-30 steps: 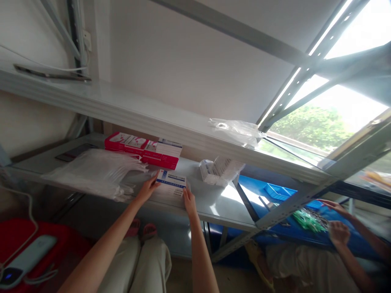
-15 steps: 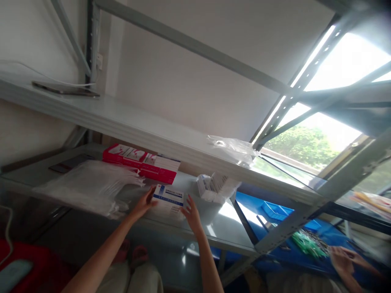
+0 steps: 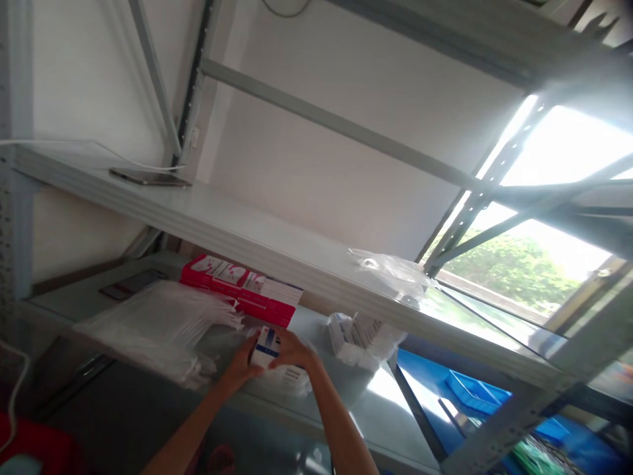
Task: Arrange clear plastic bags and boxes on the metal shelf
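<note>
**Both hands on a white and blue box at the shelf's near edge**

The left hand (image 3: 243,361) and the right hand (image 3: 291,348) are coming together on a small white and blue box (image 3: 266,344), the fingers of both closing around it from either side. The box is sitting low over the lower shelf (image 3: 346,396), close to its near edge, with thin clear wrapping lying just beside it on the right. Just beyond it, red and white boxes (image 3: 237,290) are lying in a row against the far side. To the left, a heap of clear plastic bags (image 3: 158,326) is spreading across the shelf. To the right, a bundle of small white packs (image 3: 363,336) is standing near the diagonal brace. On the upper shelf (image 3: 247,224), a phone (image 3: 148,176) is lying at the left and a crumpled clear bag (image 3: 390,270) at the right.
</note>
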`<state>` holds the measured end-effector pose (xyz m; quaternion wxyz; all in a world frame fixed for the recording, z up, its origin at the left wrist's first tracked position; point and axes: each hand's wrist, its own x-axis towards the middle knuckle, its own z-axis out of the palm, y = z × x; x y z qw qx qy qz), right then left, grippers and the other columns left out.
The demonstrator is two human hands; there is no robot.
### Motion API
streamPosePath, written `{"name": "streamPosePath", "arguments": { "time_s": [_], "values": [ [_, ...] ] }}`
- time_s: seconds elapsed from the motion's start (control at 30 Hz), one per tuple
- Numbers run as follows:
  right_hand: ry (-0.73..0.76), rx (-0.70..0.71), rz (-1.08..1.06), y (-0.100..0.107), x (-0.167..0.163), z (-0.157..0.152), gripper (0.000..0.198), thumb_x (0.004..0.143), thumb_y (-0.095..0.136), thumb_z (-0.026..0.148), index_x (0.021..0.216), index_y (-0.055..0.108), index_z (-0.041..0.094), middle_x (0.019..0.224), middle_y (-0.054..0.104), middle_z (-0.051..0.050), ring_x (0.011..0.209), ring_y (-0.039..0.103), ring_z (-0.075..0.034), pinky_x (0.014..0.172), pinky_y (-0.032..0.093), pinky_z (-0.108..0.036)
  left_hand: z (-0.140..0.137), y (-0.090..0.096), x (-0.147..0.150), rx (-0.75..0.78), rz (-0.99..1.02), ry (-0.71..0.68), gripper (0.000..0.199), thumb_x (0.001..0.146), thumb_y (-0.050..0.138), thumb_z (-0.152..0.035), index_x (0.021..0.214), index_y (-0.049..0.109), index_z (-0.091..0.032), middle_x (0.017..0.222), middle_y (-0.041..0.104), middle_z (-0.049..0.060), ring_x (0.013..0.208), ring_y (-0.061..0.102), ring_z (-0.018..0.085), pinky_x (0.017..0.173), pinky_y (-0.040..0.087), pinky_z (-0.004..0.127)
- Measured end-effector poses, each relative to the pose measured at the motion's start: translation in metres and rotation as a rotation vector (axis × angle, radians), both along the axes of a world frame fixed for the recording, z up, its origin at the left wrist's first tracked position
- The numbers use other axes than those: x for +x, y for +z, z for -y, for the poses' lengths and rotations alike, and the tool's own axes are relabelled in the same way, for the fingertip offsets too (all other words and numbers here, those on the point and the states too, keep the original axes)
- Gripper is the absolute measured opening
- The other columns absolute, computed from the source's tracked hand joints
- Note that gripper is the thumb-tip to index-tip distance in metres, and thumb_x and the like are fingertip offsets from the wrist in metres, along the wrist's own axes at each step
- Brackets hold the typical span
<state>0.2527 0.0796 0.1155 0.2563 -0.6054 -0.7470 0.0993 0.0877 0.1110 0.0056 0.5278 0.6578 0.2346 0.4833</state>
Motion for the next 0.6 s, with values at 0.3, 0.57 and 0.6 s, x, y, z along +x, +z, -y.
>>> {"name": "streamPosePath", "arguments": {
  "time_s": [0.3, 0.57, 0.6],
  "values": [
    [0.113, -0.006, -0.383, 0.039, 0.029, 0.025, 0.083, 0.052, 0.08, 0.028, 0.129, 0.051, 0.019, 0.114, 0.064, -0.008, 0.1, 0.061, -0.026, 0.088, 0.048, -0.041, -0.003, -0.006, -0.002, 0.158, -0.21, 0.081, 0.066, 0.055, 0.078, -0.039, 0.116, 0.062, -0.021, 0.131, 0.053, 0.013, 0.124, 0.044, 0.034, 0.108, 0.03, 0.049],
    [0.113, 0.115, -0.446, 0.113, 0.001, 0.048, 0.09, 0.056, 0.079, 0.03, 0.138, 0.042, 0.023, 0.131, 0.053, -0.012, 0.112, 0.055, -0.029, 0.094, 0.046, -0.041, 0.036, 0.03, -0.008, 0.461, -0.268, 0.381, 0.032, 0.088, 0.045, -0.025, 0.118, 0.058, -0.023, 0.133, 0.049, 0.009, 0.126, 0.042, 0.023, 0.108, 0.032, 0.049],
    [0.139, 0.133, -0.401, 0.12, -0.007, 0.05, 0.091, 0.056, 0.079, 0.031, 0.139, 0.041, 0.025, 0.134, 0.05, -0.011, 0.116, 0.052, -0.029, 0.097, 0.043, -0.041, 0.045, 0.039, -0.011, 0.517, -0.272, 0.4, 0.033, 0.088, 0.043, -0.021, 0.117, 0.058, -0.024, 0.132, 0.05, 0.008, 0.125, 0.043, 0.023, 0.106, 0.035, 0.049]
  ]
}}
